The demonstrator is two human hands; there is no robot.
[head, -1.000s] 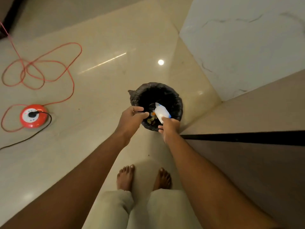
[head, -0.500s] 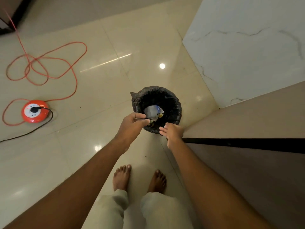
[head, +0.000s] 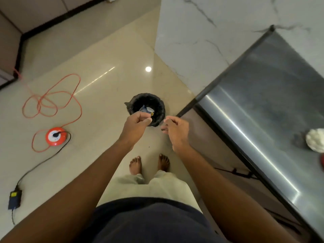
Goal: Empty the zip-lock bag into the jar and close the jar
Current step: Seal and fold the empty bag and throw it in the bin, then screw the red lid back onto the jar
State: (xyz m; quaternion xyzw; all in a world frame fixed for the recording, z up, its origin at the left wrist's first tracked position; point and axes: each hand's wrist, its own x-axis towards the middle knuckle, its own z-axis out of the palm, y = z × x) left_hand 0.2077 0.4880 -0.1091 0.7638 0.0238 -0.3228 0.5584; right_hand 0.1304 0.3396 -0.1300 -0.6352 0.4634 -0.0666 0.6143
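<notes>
Glossy cream floor tiles (head: 105, 50) run up to a white veined marble wall, with a brushed-steel surface (head: 263, 102) along the person's right side. Down in the small round bin lined with a black plastic bag (head: 158, 109) lies a crumpled clear-and-blue plastic bag (head: 146, 109), apparently the zip-lock bag, among a few yellowish scraps. No jar is in sight from where the camera looks.

Just above the bin's near rim hovers the left hand (head: 135, 128), its grip loosely curled with thumb against fingertips; whether anything small is pinched there, I cannot tell. The right hand (head: 176, 130) hangs beside it, grip slack and part open, holding nothing. Bare feet stand just behind the bin.

The risks, as I judge them: since the jar is out of view, nobody can confirm its lid is on, and that step could be left undone. If contents clung inside the bag, they are now lost in the rubbish. Further left, a looped orange cable (head: 52, 102) trails to a round red extension reel (head: 55, 136), with a black lead running to a dark adapter (head: 14, 199); a careless backward or sideways step could snag a bare foot.
</notes>
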